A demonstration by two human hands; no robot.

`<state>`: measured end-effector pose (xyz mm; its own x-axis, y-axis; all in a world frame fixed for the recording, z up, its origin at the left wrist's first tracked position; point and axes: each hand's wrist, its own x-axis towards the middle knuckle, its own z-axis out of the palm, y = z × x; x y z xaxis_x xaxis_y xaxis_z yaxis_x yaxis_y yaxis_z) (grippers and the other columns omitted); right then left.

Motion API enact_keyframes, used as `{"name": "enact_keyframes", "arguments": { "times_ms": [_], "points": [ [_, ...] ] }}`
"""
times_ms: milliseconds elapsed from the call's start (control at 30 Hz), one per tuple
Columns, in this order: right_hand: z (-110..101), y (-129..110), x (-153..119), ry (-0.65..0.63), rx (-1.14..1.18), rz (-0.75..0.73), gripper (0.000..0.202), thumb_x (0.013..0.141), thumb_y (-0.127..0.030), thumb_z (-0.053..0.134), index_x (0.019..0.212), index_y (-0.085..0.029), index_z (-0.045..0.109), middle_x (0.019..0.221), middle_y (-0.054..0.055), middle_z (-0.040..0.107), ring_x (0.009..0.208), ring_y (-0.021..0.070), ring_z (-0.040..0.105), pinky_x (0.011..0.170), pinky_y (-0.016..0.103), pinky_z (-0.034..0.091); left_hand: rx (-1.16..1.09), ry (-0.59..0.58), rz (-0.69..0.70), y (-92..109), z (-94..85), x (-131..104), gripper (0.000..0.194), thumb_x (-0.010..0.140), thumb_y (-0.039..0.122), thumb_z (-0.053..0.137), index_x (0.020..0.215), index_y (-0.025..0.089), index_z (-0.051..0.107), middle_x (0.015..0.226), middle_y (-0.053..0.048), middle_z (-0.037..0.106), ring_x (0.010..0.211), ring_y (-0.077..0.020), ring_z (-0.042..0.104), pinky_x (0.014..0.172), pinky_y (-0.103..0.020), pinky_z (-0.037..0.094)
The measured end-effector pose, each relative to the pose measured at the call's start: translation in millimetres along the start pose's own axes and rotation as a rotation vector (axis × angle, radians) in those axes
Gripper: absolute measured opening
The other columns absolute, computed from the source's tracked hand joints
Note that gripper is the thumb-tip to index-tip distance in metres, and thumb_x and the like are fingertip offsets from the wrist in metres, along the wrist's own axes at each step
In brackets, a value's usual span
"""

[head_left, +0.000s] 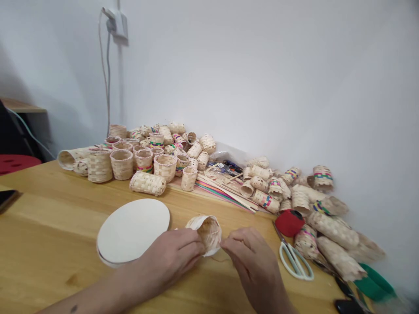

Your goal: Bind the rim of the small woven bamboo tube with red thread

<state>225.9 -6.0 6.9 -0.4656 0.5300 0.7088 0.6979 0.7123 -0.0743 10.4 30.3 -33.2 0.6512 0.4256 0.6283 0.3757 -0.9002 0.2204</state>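
Note:
A small woven basket [209,233] lies on its side at the front middle of the table, its open mouth turned toward the camera and slightly right. My left hand [176,253] is closed on the basket's left edge. At the basket's right rim, my right hand [252,259] is pinched; what its fingertips hold is too small to make out. A thin reddish thread [220,260] shows on the table below the rim, between the hands. Left of the basket lies a round white disc [134,231], its lower right edge behind my left forearm.
Woven baskets [121,165] crowd the table's back left, and more [262,185] pile up at right. Coloured strips [225,194] lie between them. White-handled scissors [296,261], a red object [290,223] and a green item [375,282] are at right; a phone [7,198] is far left.

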Motion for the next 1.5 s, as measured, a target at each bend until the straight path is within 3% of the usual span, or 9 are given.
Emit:
{"name": "enact_keyframes", "arguments": {
  "times_ms": [100, 267, 433, 600, 767, 1067, 1500],
  "points": [
    [3, 1, -2, 0.012, -0.051, -0.023, 0.029, 0.099, -0.018, 0.040, 0.086, -0.021, 0.065, 0.070, 0.000, 0.059, 0.065, 0.0137, 0.049, 0.060, 0.026, 0.033, 0.089, -0.029, 0.029, -2, 4.2, -2, 0.022, 0.098, 0.017, 0.038, 0.085, 0.017, 0.056, 0.076, -0.002, 0.059, 0.065, -0.0149, 0.049, 0.057, -0.026, 0.034],
    [7, 3, -6, 0.005, -0.016, -0.003, 0.030, 0.099, -0.018, 0.042, 0.082, -0.022, 0.066, 0.073, 0.000, 0.059, 0.068, 0.0131, 0.046, 0.063, 0.026, 0.030, 0.010, -0.129, -0.021, -2, 6.4, -4, 0.025, 0.100, 0.020, 0.036, 0.085, 0.017, 0.055, 0.079, -0.002, 0.058, 0.068, -0.0132, 0.051, 0.063, -0.024, 0.039],
    [11, 5, -12, -0.045, 0.013, -0.012, 0.034, 0.102, -0.021, 0.034, 0.086, -0.022, 0.065, 0.075, 0.000, 0.060, 0.070, 0.0138, 0.045, 0.067, 0.028, 0.029, -0.027, -0.155, -0.009, -3, 7.2, -6, 0.026, 0.100, 0.020, 0.036, 0.086, 0.018, 0.058, 0.080, -0.002, 0.058, 0.072, -0.0133, 0.052, 0.066, -0.022, 0.042],
    [14, 6, -13, -0.065, -0.002, -0.020, 0.036, 0.102, -0.024, 0.033, 0.081, -0.022, 0.062, 0.073, -0.002, 0.059, 0.069, 0.0139, 0.044, 0.065, 0.029, 0.026, -0.084, -0.120, 0.008, -4, 9.0, -7, 0.029, 0.101, 0.020, 0.035, 0.086, 0.018, 0.059, 0.079, -0.002, 0.057, 0.071, -0.0124, 0.052, 0.067, -0.020, 0.044],
    [16, 6, -12, -0.064, -0.028, -0.003, 0.029, 0.098, -0.015, 0.041, 0.081, -0.023, 0.063, 0.073, -0.002, 0.060, 0.068, 0.0134, 0.045, 0.064, 0.029, 0.027, -0.109, -0.145, -0.009, -3, 6.5, -5, 0.030, 0.101, 0.019, 0.033, 0.086, 0.018, 0.060, 0.079, -0.002, 0.058, 0.072, -0.0129, 0.052, 0.068, -0.021, 0.045],
    [16, 4, -16, -0.118, -0.010, 0.007, 0.023, 0.095, -0.012, 0.046, 0.083, -0.023, 0.063, 0.074, -0.002, 0.059, 0.069, 0.0135, 0.045, 0.064, 0.029, 0.027, -0.148, -0.143, -0.035, -3, 6.5, -5, 0.031, 0.101, 0.021, 0.032, 0.089, 0.020, 0.061, 0.081, -0.001, 0.059, 0.073, -0.0132, 0.054, 0.069, -0.021, 0.047],
    [15, -1, -13, -0.138, -0.059, 0.025, 0.018, 0.089, -0.009, 0.054, 0.080, -0.022, 0.063, 0.072, -0.002, 0.056, 0.068, 0.0134, 0.044, 0.060, 0.027, 0.026, -0.090, -0.111, -0.009, -3, 1.8, -3, 0.025, 0.099, 0.017, 0.038, 0.088, 0.018, 0.060, 0.080, -0.001, 0.060, 0.071, -0.0123, 0.054, 0.068, -0.020, 0.045]
  ]
}}
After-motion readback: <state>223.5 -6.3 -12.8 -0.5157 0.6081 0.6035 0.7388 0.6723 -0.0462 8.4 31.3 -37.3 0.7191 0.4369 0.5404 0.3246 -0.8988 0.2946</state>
